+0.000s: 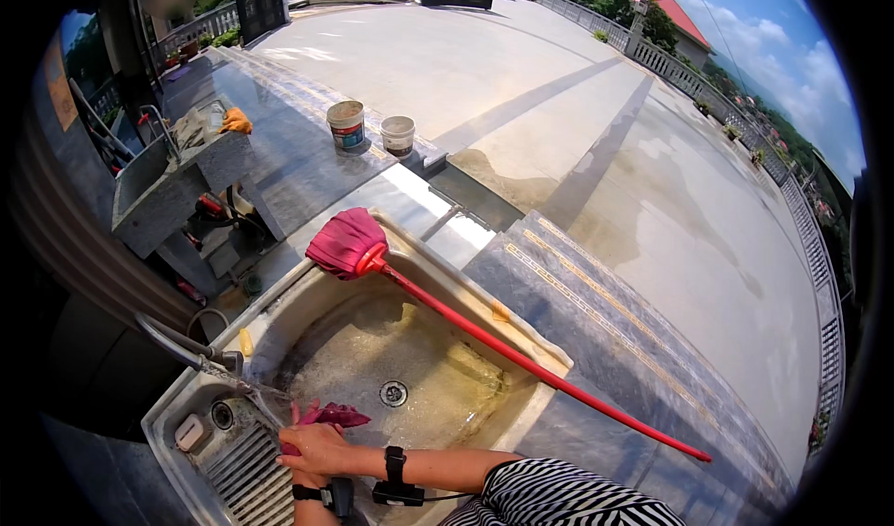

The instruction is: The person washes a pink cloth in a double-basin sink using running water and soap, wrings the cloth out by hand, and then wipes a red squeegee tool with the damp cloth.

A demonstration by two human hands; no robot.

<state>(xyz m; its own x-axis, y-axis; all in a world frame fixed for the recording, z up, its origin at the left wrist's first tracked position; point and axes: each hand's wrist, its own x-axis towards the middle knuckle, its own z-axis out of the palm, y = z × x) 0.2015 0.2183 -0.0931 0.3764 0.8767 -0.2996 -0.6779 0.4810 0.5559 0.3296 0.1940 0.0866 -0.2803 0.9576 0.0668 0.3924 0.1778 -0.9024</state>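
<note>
Over the left part of a pale utility sink (542, 347), my hands are close together on a wet dark pink cloth (343, 415). My right hand (319, 445) is closed on the cloth, part of which bulges out beside its fingers. Mostly covered by the right hand, my left hand (302, 412) is wrapped round the same cloth, its fingertips showing beyond. Water falls from the faucet (226, 361) next to them. A mop with a pink head (346, 244) and a red handle (559, 379) lies across the sink's rim.
A ridged washboard (250, 478) and a bar of soap (193, 432) are at the sink's left. A drain (394, 394) sits in the basin. Two buckets (346, 126) stand beyond, near a stone basin (154, 195) with an orange cloth (237, 121). Patterned steps (596, 312) descend right.
</note>
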